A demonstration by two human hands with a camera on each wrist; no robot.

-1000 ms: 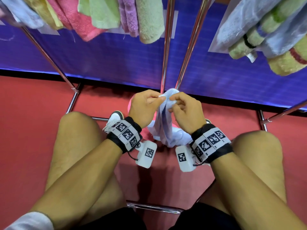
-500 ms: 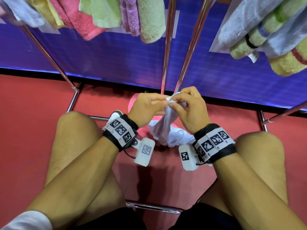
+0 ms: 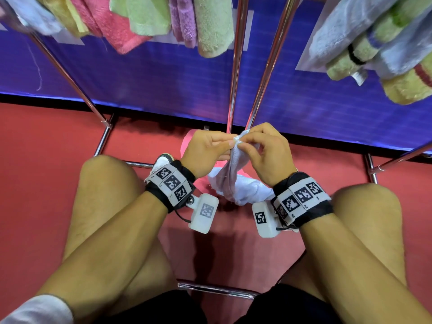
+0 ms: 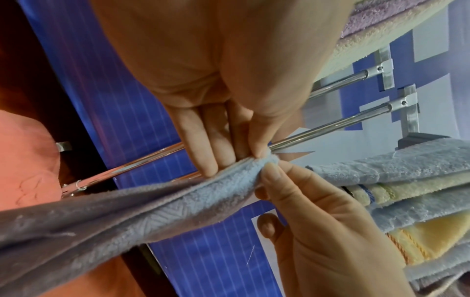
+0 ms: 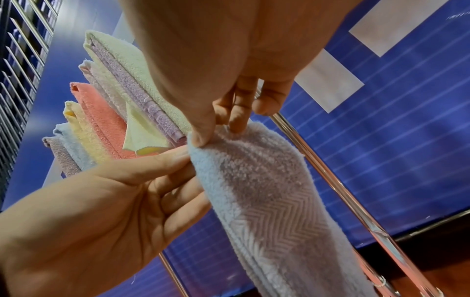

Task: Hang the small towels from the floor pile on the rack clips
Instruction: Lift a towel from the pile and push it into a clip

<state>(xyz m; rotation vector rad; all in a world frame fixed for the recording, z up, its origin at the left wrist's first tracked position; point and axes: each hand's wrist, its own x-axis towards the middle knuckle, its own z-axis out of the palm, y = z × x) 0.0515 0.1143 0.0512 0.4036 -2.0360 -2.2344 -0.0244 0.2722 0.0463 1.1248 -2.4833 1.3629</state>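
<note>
A pale blue small towel (image 3: 235, 166) hangs from both hands in front of my knees; its lower end reaches the floor pile. My left hand (image 3: 230, 144) pinches the top corner between thumb and fingers (image 4: 211, 152). My right hand (image 3: 243, 142) pinches the same corner right beside it, thumb and forefinger (image 5: 201, 136) on the edge. The towel (image 5: 267, 193) has a herringbone band and hangs down in loose folds (image 4: 152, 211). Below the hands, a white towel (image 3: 249, 192) and a pink towel (image 3: 188, 142) lie on the red floor. No rack clip shows in these frames.
Several coloured towels (image 3: 149, 19) hang at the top left, and more (image 3: 374, 43) at the top right. Chrome rack poles (image 3: 236, 66) rise just behind the hands against a blue panel. A base bar (image 3: 217, 288) crosses the floor between my bare knees.
Both hands have lifted the towel a little. The right hand has shifted its grip from the towel's side to the top corner, close against the left fingers.
</note>
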